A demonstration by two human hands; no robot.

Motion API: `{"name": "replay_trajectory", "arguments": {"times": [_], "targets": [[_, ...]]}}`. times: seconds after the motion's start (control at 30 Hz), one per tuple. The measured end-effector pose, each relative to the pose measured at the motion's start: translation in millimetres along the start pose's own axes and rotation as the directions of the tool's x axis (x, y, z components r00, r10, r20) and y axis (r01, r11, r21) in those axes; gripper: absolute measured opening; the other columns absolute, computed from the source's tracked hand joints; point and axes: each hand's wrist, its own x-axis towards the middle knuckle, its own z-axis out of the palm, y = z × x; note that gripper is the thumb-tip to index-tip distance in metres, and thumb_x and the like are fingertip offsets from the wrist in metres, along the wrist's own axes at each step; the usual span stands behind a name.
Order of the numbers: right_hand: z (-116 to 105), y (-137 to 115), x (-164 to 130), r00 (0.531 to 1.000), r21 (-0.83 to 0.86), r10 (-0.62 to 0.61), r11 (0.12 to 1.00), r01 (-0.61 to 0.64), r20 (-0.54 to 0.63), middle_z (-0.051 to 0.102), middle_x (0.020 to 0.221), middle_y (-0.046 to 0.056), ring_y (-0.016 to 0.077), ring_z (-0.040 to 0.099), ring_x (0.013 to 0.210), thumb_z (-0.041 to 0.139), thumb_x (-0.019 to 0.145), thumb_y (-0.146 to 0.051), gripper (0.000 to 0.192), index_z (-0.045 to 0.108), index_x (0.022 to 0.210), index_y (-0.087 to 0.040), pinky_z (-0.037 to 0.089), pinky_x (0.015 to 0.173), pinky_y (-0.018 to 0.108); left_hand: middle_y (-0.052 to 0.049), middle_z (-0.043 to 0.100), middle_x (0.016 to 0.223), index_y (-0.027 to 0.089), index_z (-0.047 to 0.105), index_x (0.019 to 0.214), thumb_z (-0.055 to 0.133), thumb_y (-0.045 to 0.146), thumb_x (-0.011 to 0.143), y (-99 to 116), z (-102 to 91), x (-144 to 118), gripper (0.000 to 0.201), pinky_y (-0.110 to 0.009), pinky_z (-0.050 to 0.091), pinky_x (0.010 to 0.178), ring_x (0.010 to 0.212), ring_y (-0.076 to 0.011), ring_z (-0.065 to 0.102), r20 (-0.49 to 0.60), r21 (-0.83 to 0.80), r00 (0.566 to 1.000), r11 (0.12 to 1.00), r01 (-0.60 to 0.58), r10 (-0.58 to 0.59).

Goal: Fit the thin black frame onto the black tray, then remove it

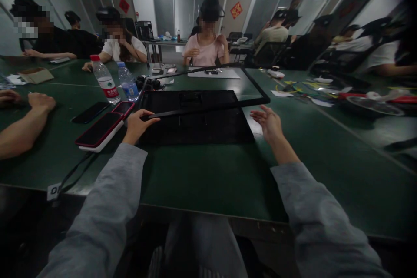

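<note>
The left hand (138, 125) pinches the near rail of a thin black frame (254, 91), which rises tilted off a flat black panel (198, 117) lying on the dark green table (208, 182); the frame's far rail reaches toward a white sheet (215, 74). The right hand (269, 122) is open and holds nothing, fingers spread, just beside the panel's right edge and under the frame's right corner. Left of the left hand lie a phone in a red-and-white case (99, 131) and a dark phone (90, 112). Behind them stand two water bottles: one with a red cap and red label (104, 79), one with a blue label (127, 81); the print is too small to read. A white tag (54, 191) at the table edge shows "D". Red paper ornaments (236, 9) hang on glass partitions; other people sit around the table.
</note>
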Motion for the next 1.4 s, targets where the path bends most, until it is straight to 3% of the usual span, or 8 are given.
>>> {"name": "replay_trajectory", "arguments": {"times": [0.13, 0.3, 0.5, 0.7, 0.97, 1.1, 1.2, 1.4], "targets": [[-16, -28, -12, 0.986, 0.095, 0.060, 0.993, -0.075, 0.153, 0.076, 0.116, 0.018, 0.0345, 0.072, 0.118, 0.040, 0.098, -0.079, 0.066, 0.067, 0.122, -0.024, 0.060, 0.102, 0.055, -0.007, 0.078, 0.101, 0.024, 0.078, 0.092, 0.094, 0.045, 0.070, 4, -1.3, -8, 0.035, -0.040, 0.049, 0.098, 0.102, -0.0275, 0.069, 0.052, 0.078, 0.996, 0.994, -0.079, 0.075], [-1, -21, -21, 0.980, -0.080, -0.071, 0.993, 0.087, 0.188, 0.074, 0.129, 0.014, 0.0304, 0.070, 0.123, 0.071, 0.089, -0.052, 0.048, 0.067, 0.128, -0.024, 0.055, 0.111, 0.054, -0.008, 0.077, 0.101, 0.024, 0.078, 0.089, 0.095, 0.045, 0.069, 11, -10.0, -27, 0.033, -0.043, 0.048, 0.101, 0.103, -0.0293, 0.069, 0.084, 0.125, 0.991, 0.986, -0.110, 0.100], [17, 13, -28, 0.964, -0.326, -0.239, 0.908, 0.264, 0.116, 0.064, 0.149, 0.014, 0.0319, 0.059, 0.141, 0.057, 0.094, -0.039, 0.059, 0.057, 0.150, -0.022, 0.041, 0.125, 0.057, -0.009, 0.079, 0.103, 0.028, 0.077, 0.084, 0.096, 0.053, 0.066, 4, -22.6, -48, 0.036, -0.049, 0.044, 0.106, 0.111, -0.0344, 0.067, 0.128, 0.185, 0.989, 0.978, -0.092, 0.069], [21, 24, -41, 0.962, -0.426, -0.239, 0.862, 0.273, 0.132, 0.067, 0.144, 0.014, 0.0357, 0.058, 0.140, 0.052, 0.096, -0.042, 0.061, 0.054, 0.153, -0.022, 0.042, 0.122, 0.059, -0.010, 0.077, 0.112, 0.028, 0.077, 0.081, 0.095, 0.054, 0.069, -8, -29.4, -65, 0.033, -0.060, 0.028, 0.118, 0.126, -0.0394, 0.060, 0.194, 0.311, 0.969, 0.927, -0.207, 0.151], [21, 30, -42, 0.976, -0.481, -0.176, 0.850, 0.217, 0.128, 0.066, 0.146, 0.017, 0.0358, 0.063, 0.136, 0.051, 0.092, -0.036, 0.059, 0.057, 0.148, -0.018, 0.045, 0.120, 0.059, -0.010, 0.075, 0.120, 0.029, 0.078, 0.087, 0.087, 0.058, 0.077, -11, -26.2, -65, 0.032, -0.064, 0.025, 0.118, 0.134, -0.0403, 0.054, 0.263, 0.354, 0.955, 0.908, -0.226, 0.135], [21, 36, -38, 0.969, -0.438, -0.224, 0.865, 0.245, 0.100, 0.068, 0.143, 0.017, 0.0341, 0.063, 0.137, 0.056, 0.089, -0.034, 0.057, 0.061, 0.143, -0.018, 0.044, 0.122, 0.058, -0.016, 0.066, 0.145, 0.027, 0.077, 0.116, 0.069, 0.060, 0.091, -16, -22.3, -58, 0.043, -0.061, 0.030, 0.119, 0.143, -0.0402, 0.049, 0.040, 0.392, 0.989, 0.909, -0.144, 0.139], [19, 42, -35, 0.968, -0.397, -0.239, 0.883, 0.252, 0.081, 0.070, 0.141, 0.017, 0.0328, 0.064, 0.135, 0.060, 0.087, -0.033, 0.057, 0.063, 0.141, -0.017, 0.045, 0.122, 0.057, -0.022, 0.067, 0.141, 0.019, 0.072, 0.129, 0.062, 0.056, 0.093, -30, -21.7, -45, 0.052, -0.055, 0.039, 0.117, 0.137, -0.0395, 0.057, -0.193, 0.355, 0.981, 0.934, 0.034, 0.038], [23, 44, -28, 0.972, -0.394, -0.230, 0.889, 0.234, 0.058, 0.072, 0.138, 0.017, 0.0327, 0.068, 0.130, 0.061, 0.086, -0.028, 0.055, 0.066, 0.140, -0.015, 0.050, 0.118, 0.056, -0.017, 0.080, 0.106, 0.020, 0.080, 0.099, 0.068, 0.055, 0.084, -55, -20.5, -15, 0.040, -0.049, 0.050, 0.105, 0.113, -0.0387, 0.072, -0.138, 0.188, 0.973, 0.959, 0.211, -0.186]]}}
